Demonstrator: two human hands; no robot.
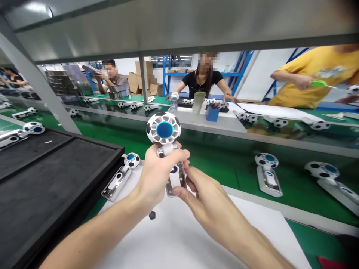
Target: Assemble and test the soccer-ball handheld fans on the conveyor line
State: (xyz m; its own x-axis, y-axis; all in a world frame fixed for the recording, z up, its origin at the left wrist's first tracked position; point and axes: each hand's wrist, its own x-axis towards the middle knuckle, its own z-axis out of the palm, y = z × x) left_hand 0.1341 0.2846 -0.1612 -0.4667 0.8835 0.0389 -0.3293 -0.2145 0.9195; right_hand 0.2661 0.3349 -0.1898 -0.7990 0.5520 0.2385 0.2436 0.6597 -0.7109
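Observation:
Both my hands are closed on a handheld fan [163, 129] with a round head patterned like a soccer ball, a blue centre and a clear handle. My left hand [154, 170] wraps the upper handle, thumb across its front. Lower down, my right hand [200, 186] pinches the handle from the right, thumb near its bottom end. The fan is upright, head away from me, above a white sheet [179, 235]. On that sheet, below my left wrist, lies a small black pentagon piece [152, 215]. A similar fan [120, 179] rests left of my left hand.
A black tray [50, 175] fills the left side. Beyond the sheet runs a green conveyor belt [224, 164] carrying more fans [269, 175]. Across it, several people work; one in yellow [314, 74] holds a green-handled tool [319, 84]. A metal shelf [179, 26] hangs overhead.

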